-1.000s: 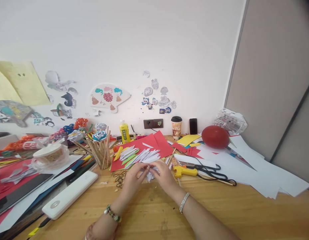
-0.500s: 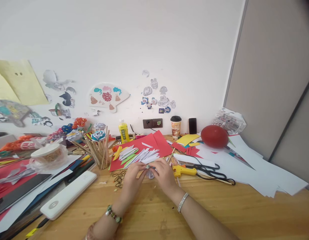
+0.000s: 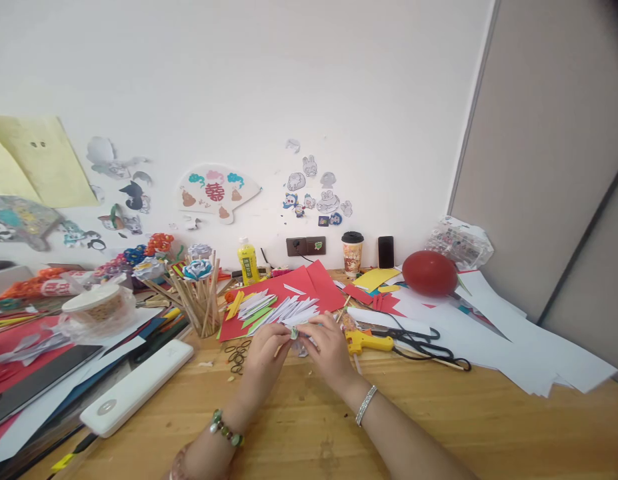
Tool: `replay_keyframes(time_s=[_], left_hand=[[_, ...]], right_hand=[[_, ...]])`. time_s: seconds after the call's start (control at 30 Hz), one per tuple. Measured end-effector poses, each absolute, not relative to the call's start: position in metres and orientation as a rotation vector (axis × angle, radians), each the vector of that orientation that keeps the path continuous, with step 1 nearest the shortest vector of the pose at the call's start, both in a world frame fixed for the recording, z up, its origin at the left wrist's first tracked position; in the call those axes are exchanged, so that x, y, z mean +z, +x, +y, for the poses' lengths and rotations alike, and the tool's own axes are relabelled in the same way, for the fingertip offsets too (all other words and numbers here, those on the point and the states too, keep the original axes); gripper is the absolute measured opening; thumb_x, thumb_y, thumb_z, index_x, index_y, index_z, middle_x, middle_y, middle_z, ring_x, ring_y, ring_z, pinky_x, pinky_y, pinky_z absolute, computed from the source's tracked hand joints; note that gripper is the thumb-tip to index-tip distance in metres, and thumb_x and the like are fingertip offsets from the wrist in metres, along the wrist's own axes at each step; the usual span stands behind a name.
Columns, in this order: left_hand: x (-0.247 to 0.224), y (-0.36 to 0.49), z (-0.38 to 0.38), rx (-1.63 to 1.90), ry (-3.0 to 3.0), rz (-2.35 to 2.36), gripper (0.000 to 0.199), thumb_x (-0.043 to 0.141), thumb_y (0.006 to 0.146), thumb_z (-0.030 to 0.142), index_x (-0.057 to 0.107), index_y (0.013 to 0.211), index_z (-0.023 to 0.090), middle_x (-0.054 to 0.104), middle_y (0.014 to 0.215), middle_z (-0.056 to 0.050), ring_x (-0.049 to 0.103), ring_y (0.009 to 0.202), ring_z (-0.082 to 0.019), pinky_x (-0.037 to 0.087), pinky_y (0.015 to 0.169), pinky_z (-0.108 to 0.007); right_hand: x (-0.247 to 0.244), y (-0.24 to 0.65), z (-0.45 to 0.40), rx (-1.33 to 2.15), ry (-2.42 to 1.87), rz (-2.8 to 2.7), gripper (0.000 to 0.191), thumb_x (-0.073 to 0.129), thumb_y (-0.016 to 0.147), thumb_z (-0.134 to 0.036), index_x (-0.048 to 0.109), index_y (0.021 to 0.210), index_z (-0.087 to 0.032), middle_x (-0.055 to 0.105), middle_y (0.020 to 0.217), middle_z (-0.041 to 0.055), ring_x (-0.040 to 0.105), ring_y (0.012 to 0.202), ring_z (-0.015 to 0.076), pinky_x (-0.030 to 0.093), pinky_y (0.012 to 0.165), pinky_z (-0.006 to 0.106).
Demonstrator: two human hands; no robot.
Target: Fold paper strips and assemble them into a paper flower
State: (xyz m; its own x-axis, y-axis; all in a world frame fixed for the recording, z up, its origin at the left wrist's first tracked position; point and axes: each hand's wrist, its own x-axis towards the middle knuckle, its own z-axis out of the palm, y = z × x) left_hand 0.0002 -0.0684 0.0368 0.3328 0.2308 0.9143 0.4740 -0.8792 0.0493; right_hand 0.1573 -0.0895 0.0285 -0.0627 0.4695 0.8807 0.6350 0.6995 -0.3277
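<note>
Between the fingertips of both hands is a small pale-green and white folded paper piece (image 3: pixel 294 333); its full shape is partly covered by fingers. My left hand (image 3: pixel 267 352) pinches it from the left, and my right hand (image 3: pixel 329 350) pinches it from the right. Both are raised a little over the wooden table. Just behind them, folded white paper strips (image 3: pixel 289 313) lie with green and yellow ones on red paper sheets (image 3: pixel 309 283). A small translucent bluish item (image 3: pixel 301 348) shows below the fingers, too hidden to name.
Right of my hands lie a yellow glue gun (image 3: pixel 371 342), black-handled scissors (image 3: pixel 413 335) and white paper sheets (image 3: pixel 513 347). Dark rubber bands (image 3: pixel 239 357) sit at left, near a holder of wooden sticks (image 3: pixel 201 307). A white elongated device (image 3: pixel 139 387), red balloon (image 3: pixel 429 273) and coffee cup (image 3: pixel 352 255) stand around.
The folded paper piece has turned slightly between my fingertips and shows more of its pale face. Both hands stay in nearly the same place.
</note>
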Motion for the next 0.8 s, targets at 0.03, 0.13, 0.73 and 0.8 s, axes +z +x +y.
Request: replay_keyframes(time_s=[0.03,0.13,0.73,0.8], left_hand=[[0.037,0.000,-0.068,-1.554,-2.378,-0.635,0.009,0.055,0.080,0.010,0.056,0.083,0.019,0.062,0.080,-0.005,0.058,0.079,-0.016,0.049,0.070,-0.030],[0.037,-0.002,-0.068,-1.515,-2.386,-0.611,0.011,0.054,0.081,0.010,0.056,0.085,0.019,0.062,0.082,-0.005,0.058,0.080,-0.016,0.049,0.071,-0.030],[0.035,-0.003,-0.070,-1.480,-2.321,-0.536,0.016,0.053,0.078,0.004,0.054,0.083,0.019,0.062,0.083,-0.005,0.057,0.083,-0.016,0.050,0.070,-0.031],[0.036,-0.002,-0.071,-1.481,-2.316,-0.553,0.014,0.053,0.079,0.005,0.053,0.082,0.019,0.063,0.090,-0.007,0.059,0.088,-0.017,0.051,0.072,-0.031]], right_hand=[[0.029,0.157,-0.090,-0.165,-0.912,-1.693,0.017,0.053,0.083,-0.018,0.063,0.096,-0.024,0.064,0.089,0.0042,0.055,0.091,0.0187,0.036,0.092,0.041],[0.032,0.155,-0.092,-0.130,-0.966,-1.682,0.016,0.056,0.082,-0.019,0.064,0.094,-0.026,0.066,0.090,0.0021,0.055,0.092,0.0191,0.024,0.099,0.046],[0.039,0.153,-0.100,-0.174,-0.976,-1.675,0.012,0.056,0.083,-0.021,0.064,0.089,-0.028,0.071,0.085,-0.0024,0.055,0.091,0.0190,0.012,0.101,0.047],[0.039,0.154,-0.100,-0.201,-0.974,-1.684,0.012,0.056,0.083,-0.021,0.064,0.088,-0.029,0.071,0.085,-0.0026,0.055,0.091,0.0186,0.012,0.101,0.047]])
